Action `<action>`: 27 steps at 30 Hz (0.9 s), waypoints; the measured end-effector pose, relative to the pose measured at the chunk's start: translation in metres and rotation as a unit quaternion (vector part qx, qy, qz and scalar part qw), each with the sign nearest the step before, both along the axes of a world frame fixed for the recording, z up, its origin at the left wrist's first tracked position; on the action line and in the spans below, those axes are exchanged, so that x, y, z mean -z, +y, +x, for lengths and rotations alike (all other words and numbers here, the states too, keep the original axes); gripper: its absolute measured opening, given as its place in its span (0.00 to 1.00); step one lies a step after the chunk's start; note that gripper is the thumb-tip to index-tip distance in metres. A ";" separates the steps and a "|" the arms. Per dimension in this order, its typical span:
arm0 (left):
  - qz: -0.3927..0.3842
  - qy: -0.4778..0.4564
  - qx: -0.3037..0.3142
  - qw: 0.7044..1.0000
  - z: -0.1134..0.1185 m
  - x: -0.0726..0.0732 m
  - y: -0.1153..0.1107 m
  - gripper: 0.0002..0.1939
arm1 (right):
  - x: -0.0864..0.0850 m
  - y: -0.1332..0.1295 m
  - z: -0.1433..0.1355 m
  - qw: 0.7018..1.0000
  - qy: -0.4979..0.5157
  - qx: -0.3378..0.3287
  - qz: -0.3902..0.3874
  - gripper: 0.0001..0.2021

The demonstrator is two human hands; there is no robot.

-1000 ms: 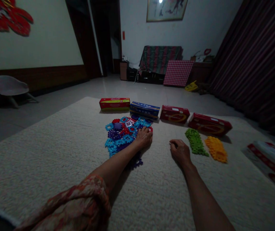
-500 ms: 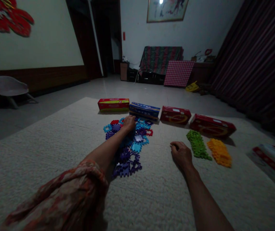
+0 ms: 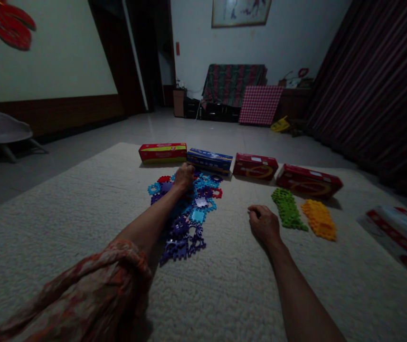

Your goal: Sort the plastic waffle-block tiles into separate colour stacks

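A pile of interlocking plastic puzzle pieces (image 3: pixel 179 225), purple, light blue and red, lies spread on the pale mat (image 3: pixel 92 190). My left hand (image 3: pixel 184 177) is over the far end of this pile, close to the blue box (image 3: pixel 210 161). Its fingers are curled together; what they hold, if anything, is hidden. Right of the pile, my right hand (image 3: pixel 264 223) rests on the mat, loosely closed, with nothing visible in it. Nearest to it are a stack of green pieces (image 3: pixel 288 210) and a stack of orange pieces (image 3: pixel 319 219).
Along the mat's far side stand a red and yellow box (image 3: pixel 163 154) and two dark red boxes (image 3: pixel 255 166), in line with the blue one. A clear-topped package (image 3: pixel 401 232) lies at the right. Off the mat at left is a white chair (image 3: pixel 2 128).
The view has turned slightly, so everything sits a little further left. My left hand has shifted a bit left and away over the pile. My right hand stays in place.
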State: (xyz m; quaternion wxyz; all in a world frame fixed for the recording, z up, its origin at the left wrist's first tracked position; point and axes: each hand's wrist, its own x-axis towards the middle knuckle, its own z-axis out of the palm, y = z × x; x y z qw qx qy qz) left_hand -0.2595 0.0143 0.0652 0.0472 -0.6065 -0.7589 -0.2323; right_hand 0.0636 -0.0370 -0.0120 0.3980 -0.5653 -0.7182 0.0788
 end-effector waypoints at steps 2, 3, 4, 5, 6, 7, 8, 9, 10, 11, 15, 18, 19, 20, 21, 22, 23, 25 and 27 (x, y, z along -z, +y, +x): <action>0.045 -0.030 0.013 0.998 0.014 -0.004 0.001 0.16 | 0.000 0.001 0.000 1.000 0.017 0.003 0.002 0.15; 0.056 -0.050 0.022 0.997 0.023 -0.005 0.001 0.16 | 0.000 0.002 0.000 1.000 0.028 0.006 0.005 0.16; 0.054 -0.072 0.033 0.995 0.033 -0.005 0.001 0.16 | 0.000 0.002 0.000 0.999 0.039 0.009 0.008 0.16; 0.035 -0.095 0.056 0.993 0.044 -0.005 0.001 0.15 | 0.000 0.003 0.000 0.999 0.050 0.012 0.010 0.16; 0.009 -0.119 0.080 0.990 0.055 -0.004 0.000 0.15 | 0.000 0.003 0.001 0.998 0.059 0.013 0.013 0.17; -0.022 -0.140 0.104 0.984 0.065 -0.003 -0.001 0.15 | 0.000 0.003 0.001 0.998 0.067 0.014 0.014 0.16; -0.046 -0.154 0.134 0.978 0.073 -0.002 -0.002 0.15 | -0.001 0.003 0.001 0.997 0.073 0.013 0.015 0.16; -0.058 -0.156 0.153 0.974 0.079 -0.001 -0.004 0.15 | -0.001 0.002 0.000 0.997 0.078 0.013 0.017 0.16; -0.063 -0.147 0.166 0.973 0.084 -0.001 -0.006 0.16 | -0.002 0.002 0.000 0.996 0.082 0.012 0.019 0.16; -0.063 -0.125 0.170 0.975 0.087 -0.002 -0.008 0.17 | -0.003 0.001 0.000 0.996 0.085 0.012 0.020 0.16; -0.103 0.012 0.162 0.981 0.093 -0.005 -0.020 0.17 | -0.007 -0.001 -0.002 0.996 0.088 0.004 0.010 0.16; -0.183 0.101 0.192 0.959 0.098 -0.005 -0.026 0.17 | -0.007 -0.002 -0.003 0.996 0.087 0.002 0.003 0.16; -0.196 0.124 0.204 0.951 0.100 -0.004 -0.028 0.17 | -0.007 -0.002 -0.003 0.996 0.086 0.001 0.003 0.16; -0.198 0.142 0.215 0.946 0.102 -0.003 -0.029 0.17 | -0.006 -0.002 -0.002 0.996 0.085 0.000 0.003 0.16; -0.193 0.155 0.222 0.943 0.103 -0.002 -0.029 0.17 | -0.006 -0.001 -0.002 0.996 0.084 0.000 0.003 0.15; -0.186 0.162 0.227 0.942 0.104 -0.002 -0.030 0.17 | -0.005 -0.001 -0.002 0.997 0.081 0.000 0.004 0.15; -0.180 0.164 0.230 0.942 0.105 -0.001 -0.030 0.17 | -0.005 -0.001 -0.002 0.997 0.078 0.002 0.006 0.15; -0.174 0.153 0.233 0.944 0.107 -0.001 -0.032 0.16 | -0.004 -0.001 -0.002 0.997 0.071 0.001 0.012 0.15; -0.169 0.132 0.242 0.946 0.111 -0.001 -0.034 0.16 | -0.004 -0.001 -0.004 0.998 0.062 -0.012 0.025 0.15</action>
